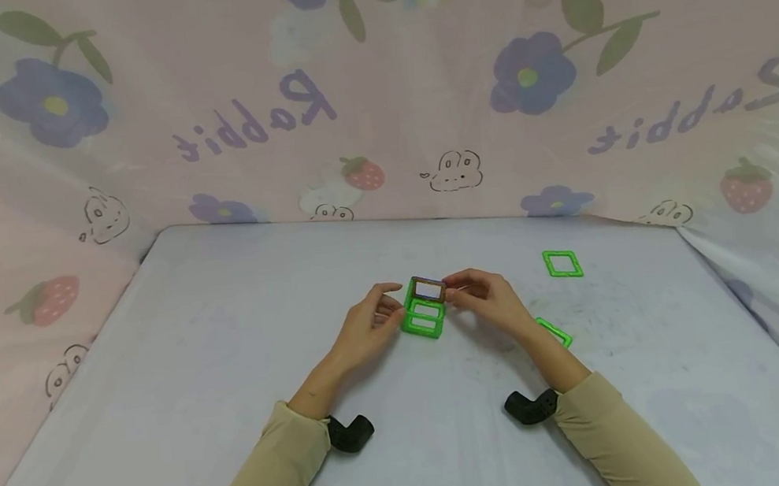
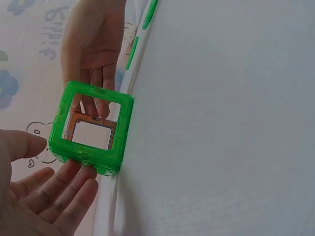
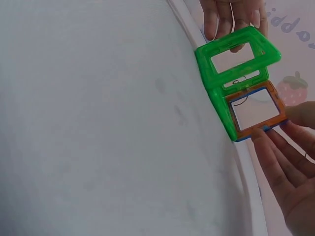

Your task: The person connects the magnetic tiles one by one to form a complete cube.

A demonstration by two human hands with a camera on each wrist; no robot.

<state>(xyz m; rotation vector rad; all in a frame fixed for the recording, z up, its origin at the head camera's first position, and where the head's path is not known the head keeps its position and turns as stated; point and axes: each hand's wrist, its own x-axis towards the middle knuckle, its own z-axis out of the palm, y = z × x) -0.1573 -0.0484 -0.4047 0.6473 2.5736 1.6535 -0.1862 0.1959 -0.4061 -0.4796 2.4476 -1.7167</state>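
Note:
Green magnetic tiles (image 1: 423, 326), square open frames, are joined into a small box-like build at the table's middle. Orange and blue tile edges (image 3: 256, 110) show at its right end, joined to the green part. My right hand (image 1: 490, 301) pinches this orange-and-blue tile between thumb and fingertips. At the build's left side is my left hand (image 1: 368, 329), its fingers loosely extended. In the left wrist view, the left fingertips (image 2: 86, 172) touch the green lower edge, with the thumb close by the corner.
A loose green square tile (image 1: 563, 263) lies flat at the back right of the white table (image 1: 228, 331). Another green tile (image 1: 556, 332) is partly hidden by the right forearm. A printed curtain (image 1: 375, 102) hangs behind the table.

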